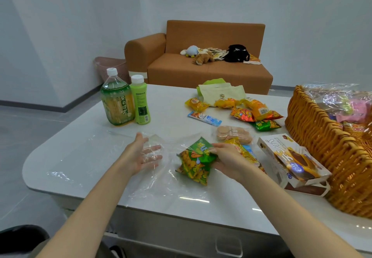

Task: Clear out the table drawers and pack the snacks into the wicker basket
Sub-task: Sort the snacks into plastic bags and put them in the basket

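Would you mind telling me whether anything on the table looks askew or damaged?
The white snack box beside the wicker basket sits tilted, and its near end flap looks open. A crumpled clear plastic bag sprawls loose around the green snack packet. Nothing looks spilled.

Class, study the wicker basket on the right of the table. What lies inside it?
Inside the wicker basket lie clear-wrapped packets, a pink packet and an orange packet. Its near wall hides anything lower down.

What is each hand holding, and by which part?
The right hand grips the green snack packet by its right edge; the left hand holds nothing.
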